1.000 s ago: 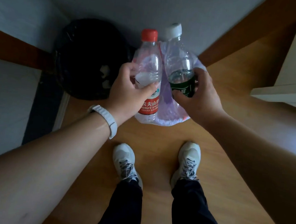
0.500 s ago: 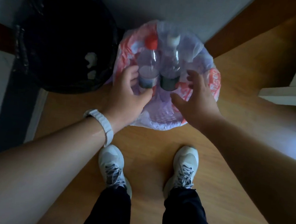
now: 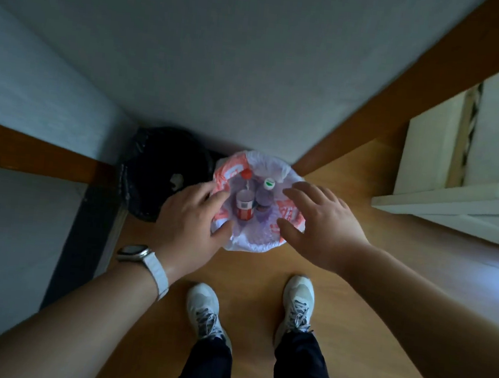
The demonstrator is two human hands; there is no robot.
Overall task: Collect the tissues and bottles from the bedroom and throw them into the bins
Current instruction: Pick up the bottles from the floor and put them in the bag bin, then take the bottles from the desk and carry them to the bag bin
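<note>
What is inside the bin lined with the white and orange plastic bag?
Two clear plastic bottles are inside the bin lined with the white and orange bag: a red-capped bottle with a red label and a white-capped bottle. What lies under them is covered.

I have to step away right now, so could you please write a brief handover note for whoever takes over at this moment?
Left hand open, empty, over the left rim of the white-lined bin.
Right hand open, empty, over its right rim.
Red-capped bottle and white-capped bottle stand side by side inside that bin.
A pale scrap, possibly tissue, lies in the black bin beside it.
Done: both bottles binned.
Left: check the bedroom for more tissues or bottles; none show here.
</note>
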